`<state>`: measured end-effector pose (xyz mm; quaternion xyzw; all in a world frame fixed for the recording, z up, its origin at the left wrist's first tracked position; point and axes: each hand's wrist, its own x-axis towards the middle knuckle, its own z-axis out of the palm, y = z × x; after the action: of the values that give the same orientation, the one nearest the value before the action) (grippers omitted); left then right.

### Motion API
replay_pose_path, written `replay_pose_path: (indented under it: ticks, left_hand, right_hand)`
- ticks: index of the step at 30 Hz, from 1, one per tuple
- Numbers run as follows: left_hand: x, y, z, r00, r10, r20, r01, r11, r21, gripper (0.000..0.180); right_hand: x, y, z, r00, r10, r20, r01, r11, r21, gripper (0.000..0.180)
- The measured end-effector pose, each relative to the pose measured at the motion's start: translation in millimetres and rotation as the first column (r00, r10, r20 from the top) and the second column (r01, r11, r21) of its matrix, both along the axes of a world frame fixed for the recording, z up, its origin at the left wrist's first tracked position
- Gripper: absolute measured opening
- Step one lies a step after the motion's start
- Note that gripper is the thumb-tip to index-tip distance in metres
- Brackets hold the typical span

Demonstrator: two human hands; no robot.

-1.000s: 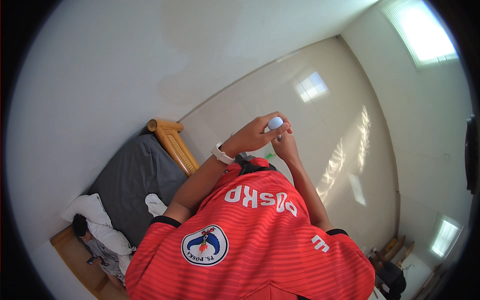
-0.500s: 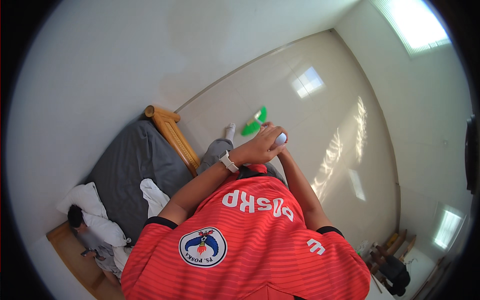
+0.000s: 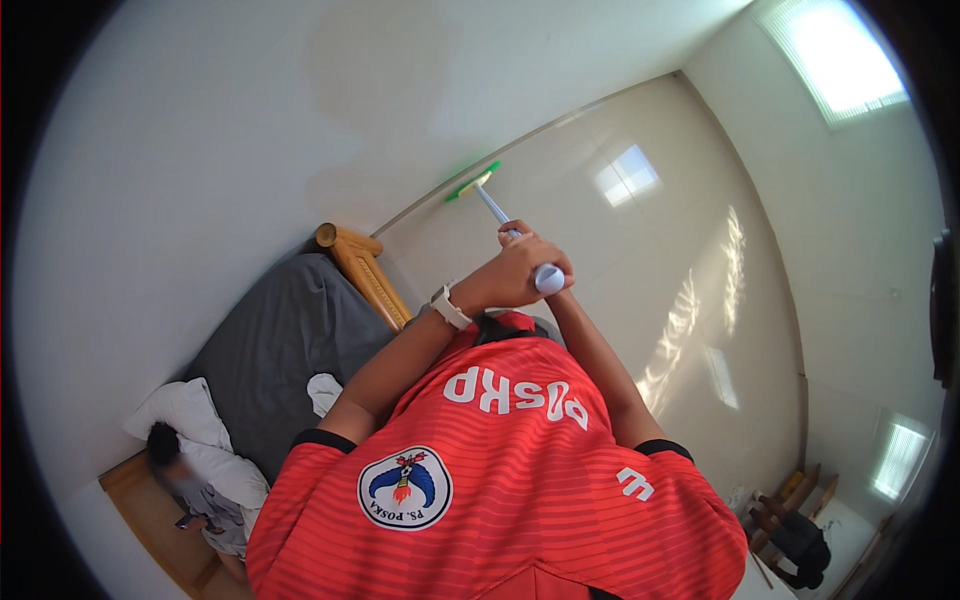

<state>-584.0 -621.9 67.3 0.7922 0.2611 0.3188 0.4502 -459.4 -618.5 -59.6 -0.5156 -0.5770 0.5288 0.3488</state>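
A broom with a green bristle head reaches away from me, its bristles at the foot of the far wall. My left hand, with a white watch on its wrist, is wrapped around the pale handle near the rounded top end, which sticks out past the fingers. Lower on the same handle, my right hand is closed around it; the left hand partly hides it.
To the left stands a bed with a dark grey cover and a wooden footboard. A person sits by the pillows holding a phone. Another person is at the lower right. Sunlight falls on the pale tiled floor.
The broom head has swung away from me and slightly left, up to the wall, so more of the handle shows. Both hands still grip it. A foot seen earlier beside the bed is hidden now.
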Motion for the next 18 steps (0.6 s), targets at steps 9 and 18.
replay_pose_path:
  ticks: [9, 18]
  left_hand:
    - [-47.9, 55.5, 16.0, 0.998, -0.040, -0.039, 0.026, 0.951, -0.309, 0.029]
    - [-58.1, 54.6, -13.6, 0.993, 0.097, -0.072, -0.110, 0.975, -0.192, 0.035]
  right_hand:
    - [-45.0, 27.9, -14.9, 0.996, -0.052, 0.070, 0.046, 0.995, 0.085, 0.026]
    - [-78.3, 5.2, -35.4, 0.986, -0.097, 0.133, 0.076, 0.985, 0.152, 0.026]
